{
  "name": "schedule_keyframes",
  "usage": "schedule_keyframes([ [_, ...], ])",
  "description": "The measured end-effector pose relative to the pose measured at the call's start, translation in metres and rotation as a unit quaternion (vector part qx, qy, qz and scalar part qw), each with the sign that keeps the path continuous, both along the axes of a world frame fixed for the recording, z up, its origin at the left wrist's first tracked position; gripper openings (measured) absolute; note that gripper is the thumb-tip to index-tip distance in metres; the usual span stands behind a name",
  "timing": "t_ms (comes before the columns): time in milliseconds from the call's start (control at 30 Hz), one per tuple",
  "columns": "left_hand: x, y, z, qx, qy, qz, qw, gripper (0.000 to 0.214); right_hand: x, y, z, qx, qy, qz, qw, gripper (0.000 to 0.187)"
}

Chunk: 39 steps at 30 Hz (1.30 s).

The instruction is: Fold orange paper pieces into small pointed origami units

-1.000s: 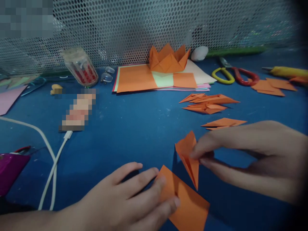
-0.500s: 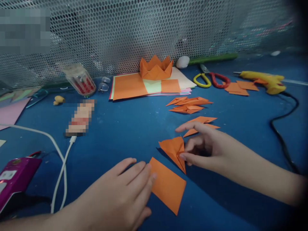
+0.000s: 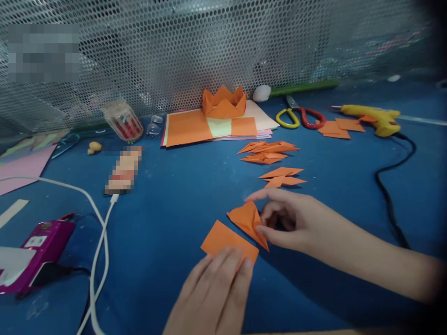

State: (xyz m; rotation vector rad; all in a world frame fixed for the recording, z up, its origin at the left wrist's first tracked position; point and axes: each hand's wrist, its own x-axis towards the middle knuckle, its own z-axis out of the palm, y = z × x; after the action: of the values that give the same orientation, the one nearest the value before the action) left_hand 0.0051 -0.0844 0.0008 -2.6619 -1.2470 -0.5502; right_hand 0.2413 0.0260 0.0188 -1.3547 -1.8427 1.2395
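My left hand (image 3: 218,288) lies flat with fingers stretched over the lower part of a plain orange paper square (image 3: 223,237). Just beyond it, my right hand (image 3: 289,218) pinches the right edge of a folded orange paper piece (image 3: 248,218) between thumb and fingers. That piece has creases and a pointed lower corner, and stands slightly raised off the blue table. Behind the right hand lie pointed folded orange paper pieces (image 3: 282,177), with a further cluster of folded pieces (image 3: 268,151) past them.
An orange paper crown shape (image 3: 224,103) sits on stacked coloured sheets (image 3: 188,128) by the mesh wall. Scissors (image 3: 312,118), orange squares (image 3: 333,129) and a yellow glue gun (image 3: 375,118) lie back right. Left are a jar (image 3: 124,123), white cable (image 3: 103,232) and purple power strip (image 3: 49,251).
My left hand has shifted from the square's left edge onto its lower part, and the square has turned. My right hand keeps its pinch on the folded piece. The camera view has shifted slightly.
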Motion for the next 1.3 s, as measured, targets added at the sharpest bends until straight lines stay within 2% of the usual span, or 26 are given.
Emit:
schedule_keyframes([
  [100, 0.028, 0.014, -0.007, 0.027, -0.054, 0.001, 0.998, 0.055, -0.001, -0.002, 0.005, -0.015, 0.009, 0.019, 1.000, 0.032],
  [200, 0.042, 0.023, -0.015, 0.089, -0.047, 0.011, 0.995, 0.056, 0.003, -0.003, 0.007, -0.038, 0.011, 0.029, 0.999, 0.032],
  [267, 0.044, 0.026, -0.018, 0.113, -0.032, 0.014, 0.993, 0.047, 0.007, -0.003, 0.008, -0.058, 0.019, 0.024, 0.998, 0.038],
  [400, 0.046, 0.025, -0.021, 0.136, -0.040, 0.019, 0.990, 0.046, 0.013, 0.004, 0.008, -0.127, 0.053, 0.007, 0.991, 0.049],
  [567, 0.048, 0.022, -0.020, 0.117, -0.066, 0.023, 0.991, 0.043, 0.013, 0.007, 0.010, -0.208, 0.078, 0.030, 0.975, 0.039],
  [633, 0.048, 0.022, -0.019, 0.117, -0.071, 0.011, 0.990, 0.044, 0.013, 0.003, 0.011, -0.202, 0.072, 0.026, 0.976, 0.035],
  [700, 0.047, 0.022, -0.019, 0.120, -0.063, -0.006, 0.991, 0.046, 0.013, -0.002, 0.013, -0.146, 0.048, 0.021, 0.988, 0.027],
  [800, 0.046, 0.022, -0.018, 0.115, -0.050, -0.016, 0.992, 0.046, 0.016, -0.004, 0.012, 0.015, -0.014, 0.047, 0.999, 0.018],
  [900, 0.046, 0.022, -0.018, 0.107, -0.048, -0.016, 0.993, 0.046, 0.020, 0.002, 0.007, 0.195, -0.056, 0.092, 0.975, 0.016],
  [967, 0.047, 0.021, -0.018, 0.104, -0.050, -0.013, 0.993, 0.044, 0.024, 0.008, 0.003, 0.277, -0.065, 0.134, 0.949, 0.018],
  [1067, 0.048, 0.021, -0.018, 0.089, -0.059, -0.006, 0.994, 0.042, 0.031, 0.014, -0.001, 0.345, -0.076, 0.202, 0.913, 0.025],
  [1200, 0.047, 0.020, -0.018, 0.063, -0.061, -0.002, 0.996, 0.043, 0.038, 0.018, -0.001, 0.399, -0.098, 0.263, 0.873, 0.042],
  [1300, 0.045, 0.017, -0.018, 0.044, -0.034, 0.019, 0.998, 0.041, 0.040, 0.019, -0.002, 0.396, -0.097, 0.275, 0.871, 0.044],
])
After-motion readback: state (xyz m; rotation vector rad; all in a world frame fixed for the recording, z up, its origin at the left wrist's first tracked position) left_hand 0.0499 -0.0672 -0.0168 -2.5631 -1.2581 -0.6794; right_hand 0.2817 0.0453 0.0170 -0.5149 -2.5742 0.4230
